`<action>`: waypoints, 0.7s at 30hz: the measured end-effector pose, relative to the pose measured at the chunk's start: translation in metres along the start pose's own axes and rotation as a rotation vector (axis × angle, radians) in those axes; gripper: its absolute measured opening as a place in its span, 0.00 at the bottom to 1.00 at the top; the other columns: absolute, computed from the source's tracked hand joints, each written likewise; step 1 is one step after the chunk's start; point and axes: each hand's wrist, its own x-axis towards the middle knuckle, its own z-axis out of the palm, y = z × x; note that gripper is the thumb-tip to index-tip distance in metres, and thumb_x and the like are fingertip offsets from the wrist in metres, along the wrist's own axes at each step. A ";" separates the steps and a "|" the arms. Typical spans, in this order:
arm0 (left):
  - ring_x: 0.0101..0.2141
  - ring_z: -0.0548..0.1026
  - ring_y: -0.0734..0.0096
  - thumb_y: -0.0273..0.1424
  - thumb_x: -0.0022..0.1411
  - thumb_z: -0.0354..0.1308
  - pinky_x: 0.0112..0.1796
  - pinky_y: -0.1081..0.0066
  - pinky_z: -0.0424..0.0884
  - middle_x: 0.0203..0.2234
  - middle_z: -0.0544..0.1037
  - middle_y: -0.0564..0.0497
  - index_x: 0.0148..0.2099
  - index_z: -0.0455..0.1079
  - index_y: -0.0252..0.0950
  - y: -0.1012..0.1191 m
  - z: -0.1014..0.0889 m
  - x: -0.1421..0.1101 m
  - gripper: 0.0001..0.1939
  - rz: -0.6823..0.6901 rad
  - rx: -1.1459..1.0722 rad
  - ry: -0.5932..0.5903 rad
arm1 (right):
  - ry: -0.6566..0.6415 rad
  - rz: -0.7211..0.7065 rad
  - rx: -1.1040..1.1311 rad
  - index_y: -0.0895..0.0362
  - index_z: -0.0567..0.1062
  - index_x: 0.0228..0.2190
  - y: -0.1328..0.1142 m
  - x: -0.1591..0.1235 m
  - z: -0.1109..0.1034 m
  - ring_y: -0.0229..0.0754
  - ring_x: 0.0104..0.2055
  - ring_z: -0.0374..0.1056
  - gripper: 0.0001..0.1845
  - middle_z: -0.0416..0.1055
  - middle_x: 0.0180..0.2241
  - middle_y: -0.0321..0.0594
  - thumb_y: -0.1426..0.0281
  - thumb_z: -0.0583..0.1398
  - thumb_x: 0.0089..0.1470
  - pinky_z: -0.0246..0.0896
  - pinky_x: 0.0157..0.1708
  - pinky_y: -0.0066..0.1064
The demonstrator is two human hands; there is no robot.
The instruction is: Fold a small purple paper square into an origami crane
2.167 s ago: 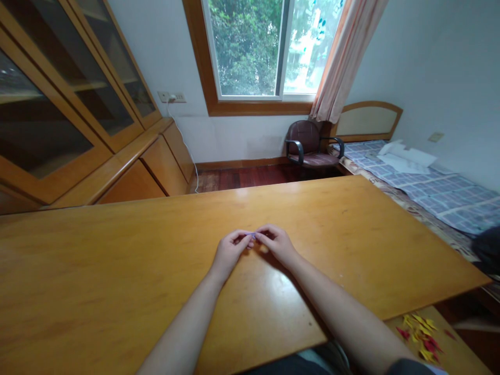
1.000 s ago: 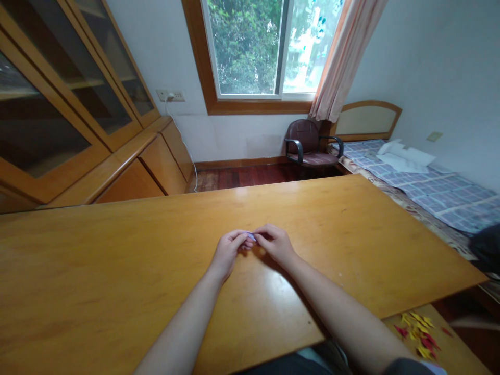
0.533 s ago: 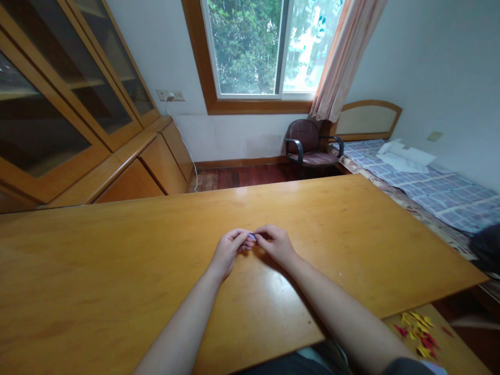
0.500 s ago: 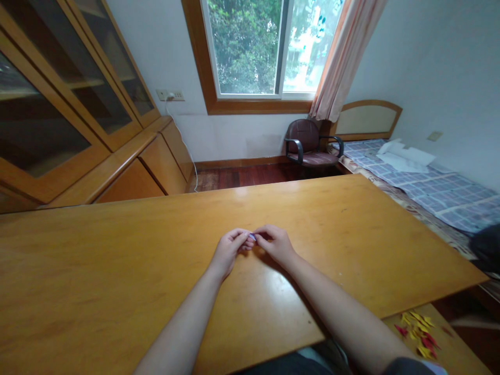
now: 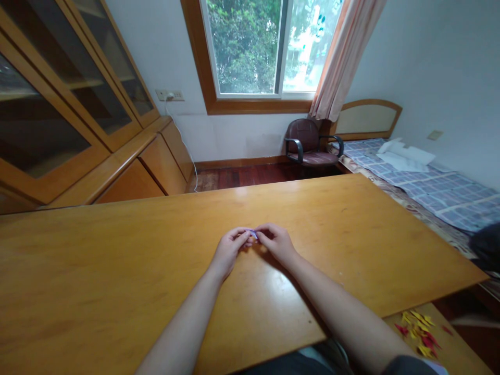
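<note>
A small piece of purple folded paper [image 5: 253, 233] is pinched between my two hands, just above the wooden table. My left hand [image 5: 230, 249] grips its left end with thumb and fingers. On the other side, my right hand [image 5: 278, 242] holds the right end between thumb and forefinger. Fingertips cover most of the paper, so its full shape is hidden. At the lower right, several yellow and red folded paper pieces [image 5: 420, 330] lie in a loose heap on a lower wooden surface.
The wooden table [image 5: 117, 271] spreads beneath both forearms. Past its far edge stand a brown armchair [image 5: 308, 143] and a bed with a checked cover [image 5: 437, 187]. Glass-fronted cabinets [image 5: 78, 78] line the left wall. A dark object [image 5: 486, 247] rests on the bed's near end.
Slightly more of the purple paper shows between my fingertips. My fingers have shifted a little on it, while both arms stay nearly in place.
</note>
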 end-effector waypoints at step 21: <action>0.26 0.74 0.74 0.37 0.48 0.69 0.31 0.75 0.71 0.24 0.78 0.51 0.32 0.74 0.33 0.004 0.006 -0.004 0.14 -0.012 0.014 0.011 | 0.012 -0.130 -0.087 0.55 0.80 0.33 -0.009 -0.001 0.001 0.39 0.33 0.72 0.04 0.76 0.30 0.39 0.73 0.63 0.57 0.67 0.33 0.28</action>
